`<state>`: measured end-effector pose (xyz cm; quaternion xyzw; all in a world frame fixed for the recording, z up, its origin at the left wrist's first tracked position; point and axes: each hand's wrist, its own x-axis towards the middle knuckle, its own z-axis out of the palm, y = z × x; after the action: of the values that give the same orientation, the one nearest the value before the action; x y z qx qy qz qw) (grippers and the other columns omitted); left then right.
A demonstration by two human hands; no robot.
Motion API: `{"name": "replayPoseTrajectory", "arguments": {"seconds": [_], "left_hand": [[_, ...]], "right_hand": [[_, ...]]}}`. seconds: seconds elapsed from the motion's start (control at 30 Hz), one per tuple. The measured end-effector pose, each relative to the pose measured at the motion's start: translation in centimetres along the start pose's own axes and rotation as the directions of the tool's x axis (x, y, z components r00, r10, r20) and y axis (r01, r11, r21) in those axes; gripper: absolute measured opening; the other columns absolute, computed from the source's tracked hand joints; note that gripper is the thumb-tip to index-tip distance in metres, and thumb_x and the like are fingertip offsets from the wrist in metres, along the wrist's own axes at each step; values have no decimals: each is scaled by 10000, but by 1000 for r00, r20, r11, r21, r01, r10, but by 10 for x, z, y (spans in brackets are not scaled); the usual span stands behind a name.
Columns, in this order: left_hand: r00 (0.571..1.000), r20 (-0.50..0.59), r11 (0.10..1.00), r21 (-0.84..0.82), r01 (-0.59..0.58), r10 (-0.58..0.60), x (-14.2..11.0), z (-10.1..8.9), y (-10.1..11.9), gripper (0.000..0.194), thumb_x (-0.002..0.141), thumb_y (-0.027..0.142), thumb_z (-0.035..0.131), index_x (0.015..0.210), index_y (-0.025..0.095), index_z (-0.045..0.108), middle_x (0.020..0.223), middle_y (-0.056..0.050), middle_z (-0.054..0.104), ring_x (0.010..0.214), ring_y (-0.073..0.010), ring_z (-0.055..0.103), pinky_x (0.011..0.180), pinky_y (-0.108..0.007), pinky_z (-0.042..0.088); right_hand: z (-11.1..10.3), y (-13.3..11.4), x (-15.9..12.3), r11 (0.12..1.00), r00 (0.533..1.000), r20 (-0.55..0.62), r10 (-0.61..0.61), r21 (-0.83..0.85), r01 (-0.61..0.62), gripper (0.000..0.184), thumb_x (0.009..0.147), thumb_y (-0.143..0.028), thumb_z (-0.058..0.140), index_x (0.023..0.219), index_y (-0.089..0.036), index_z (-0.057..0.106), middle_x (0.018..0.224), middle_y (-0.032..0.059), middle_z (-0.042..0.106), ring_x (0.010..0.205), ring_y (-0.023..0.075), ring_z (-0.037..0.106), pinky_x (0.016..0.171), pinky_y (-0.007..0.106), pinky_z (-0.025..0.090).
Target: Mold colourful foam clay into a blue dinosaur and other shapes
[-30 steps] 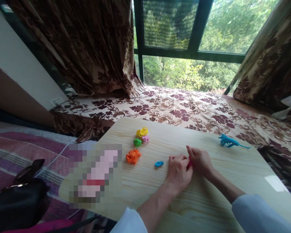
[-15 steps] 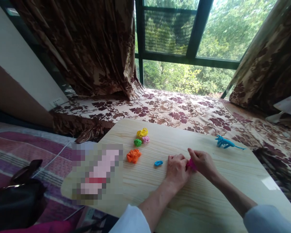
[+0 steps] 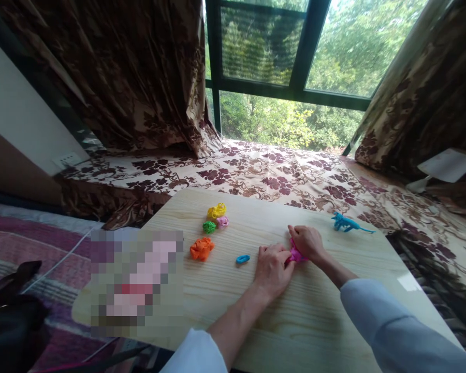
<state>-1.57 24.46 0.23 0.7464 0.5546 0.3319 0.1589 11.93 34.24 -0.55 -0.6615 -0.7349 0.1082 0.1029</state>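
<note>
Over the pale wooden table (image 3: 314,321), both of my hands work close together on a magenta, soft-looking crumpled piece (image 3: 297,254). My left hand (image 3: 272,267) rests low on the tabletop, its fingertips closed on the near left side of the piece. From the right, my right hand (image 3: 306,242) has curled fingers on its upper part. The fingers cover much of the piece, so its full shape is hidden. A small blue ring-like loop (image 3: 243,259) lies left of my left hand. Farther left is a crumpled orange lump (image 3: 202,249).
Yellow (image 3: 216,211), green (image 3: 208,227) and light pink (image 3: 222,222) lumps sit together toward the back. A blue long-tailed animal figure (image 3: 347,223) stands at the back right. A blurred-out pinkish item (image 3: 151,269) covers the table's left. Behind is a floral-covered ledge (image 3: 264,171).
My right hand has moved slightly away from me and turned over the magenta piece, and more of the piece shows. The view has shifted a little right. The loose items stay put on the table.
</note>
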Motion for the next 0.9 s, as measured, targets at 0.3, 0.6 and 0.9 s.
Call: {"name": "replayPoseTrajectory", "arguments": {"seconds": [0.3,0.6,0.9], "left_hand": [[999,-41,1000,-13,27,-27,-2,2,1,181,774,306,585,934,220,574,793,0,612,819,-177,553,791,-316,351],[1000,-25,1000,-21,-7,7,-1,-1,4,280,839,379,480,1072,246,561,891,-31,643,882,-203,556,793,-329,344],[998,-60,998,-68,-7,3,-2,-1,6,417,769,340,559,1158,203,497,1083,-77,583,1015,-238,503,872,-375,347]], "right_hand": [[-29,17,-20,988,982,166,-91,138,68,260,880,-332,501,1046,-142,567,1013,48,602,846,170,600,728,345,503],[-33,16,-32,973,988,123,-92,221,63,383,954,-361,276,1036,-162,593,859,21,662,705,115,612,642,247,487],[-11,3,-35,998,991,124,-56,37,51,259,886,-299,498,1107,-170,536,1117,68,561,920,178,581,780,374,494]]}}
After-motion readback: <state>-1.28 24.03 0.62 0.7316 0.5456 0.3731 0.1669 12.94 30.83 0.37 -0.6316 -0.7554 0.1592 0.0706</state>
